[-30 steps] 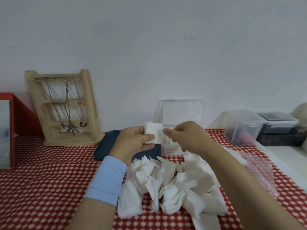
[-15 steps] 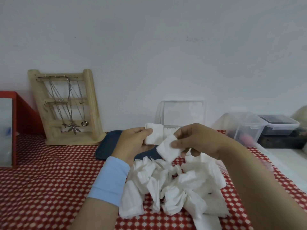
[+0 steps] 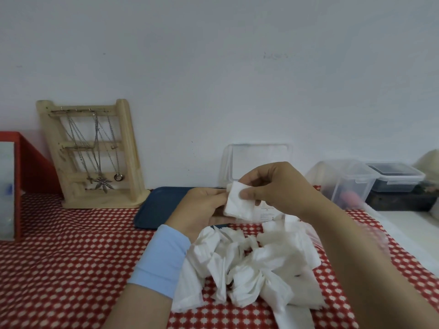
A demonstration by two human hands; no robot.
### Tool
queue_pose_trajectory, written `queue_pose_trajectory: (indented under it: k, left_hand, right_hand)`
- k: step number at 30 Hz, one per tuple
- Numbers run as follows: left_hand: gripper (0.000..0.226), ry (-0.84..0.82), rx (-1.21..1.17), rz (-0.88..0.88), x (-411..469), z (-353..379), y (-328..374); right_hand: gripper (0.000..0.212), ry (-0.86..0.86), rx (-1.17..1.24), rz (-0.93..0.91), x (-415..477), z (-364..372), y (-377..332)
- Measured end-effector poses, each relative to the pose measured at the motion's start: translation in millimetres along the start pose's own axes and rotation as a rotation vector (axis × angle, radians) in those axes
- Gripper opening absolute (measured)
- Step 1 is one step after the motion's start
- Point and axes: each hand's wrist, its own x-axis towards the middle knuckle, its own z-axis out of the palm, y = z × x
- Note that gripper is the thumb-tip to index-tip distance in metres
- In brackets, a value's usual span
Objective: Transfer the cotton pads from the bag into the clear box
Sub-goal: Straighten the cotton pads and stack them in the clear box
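My left hand (image 3: pixel 202 207) holds a small stack of white cotton pads (image 3: pixel 237 206) above the table. From the right, my right hand (image 3: pixel 275 186) pinches a pad against that stack with thumb and fingers. Just behind both hands stands the clear box (image 3: pixel 270 216), its lid (image 3: pixel 257 160) raised against the wall; most of its body is hidden by my hands. A loose pile of white pads (image 3: pixel 251 264) lies on the cloth in front of me. Under my right forearm lies the clear plastic bag (image 3: pixel 377 236), blurred.
A wooden jewellery stand (image 3: pixel 92 155) with necklaces leans at the back left, and a dark blue tray (image 3: pixel 159 207) lies beside it. A red frame (image 3: pixel 26 172) stands at the far left. Clear lidded containers (image 3: pixel 346 181) sit at the back right. A red dotted cloth (image 3: pixel 66 252) covers the table.
My right hand dropped to the pile, came up with one pad and brought it to the stack in my left hand. The left hand stayed nearly still.
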Motion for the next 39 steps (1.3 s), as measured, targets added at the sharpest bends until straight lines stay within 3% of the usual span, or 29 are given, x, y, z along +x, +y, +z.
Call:
queue_pose_trajectory:
  k: [7,11,14,16,19,23,30,36,39]
  left_hand:
    - [0.034,-0.072,-0.093,-0.023,-1.4,0.3,4.5]
    - [0.023,-0.107,0.048,0.033,-3.5,-6.5,3.7]
    - [0.025,0.008,0.103,0.034,1.4,-15.0,0.9]
    - [0.023,0.126,0.096,0.041,6.1,-21.1,-1.2]
    - [0.014,0.188,0.059,0.061,10.5,-27.3,-4.9]
    - [0.012,0.199,0.059,0.071,12.3,-27.1,-5.2]
    - [0.014,0.242,0.112,0.099,12.0,-25.5,-5.0]
    - [0.014,0.296,0.157,0.140,13.8,-21.7,-7.4]
    - [0.013,0.205,0.103,0.099,12.9,-19.0,-7.1]
  right_hand:
    - [0.018,0.099,-0.178,-0.023,4.7,5.9,6.1]
    - [0.017,0.056,-0.206,0.009,6.1,7.0,8.3]
    - [0.015,0.076,-0.308,0.058,7.3,7.1,11.8]
    - [0.021,-0.038,-0.511,0.120,5.3,6.9,14.2]
    - [0.037,-0.351,-0.707,0.276,-1.4,14.0,12.4]
    - [0.037,-0.424,-0.878,0.273,-1.9,23.7,15.2]
    - [0.014,-0.303,-0.533,0.241,-7.3,-4.3,-0.2]
    - [0.020,-0.224,0.073,0.167,-8.2,-13.5,-1.1]
    - [0.022,-0.218,0.259,0.171,-4.5,-6.1,2.0]
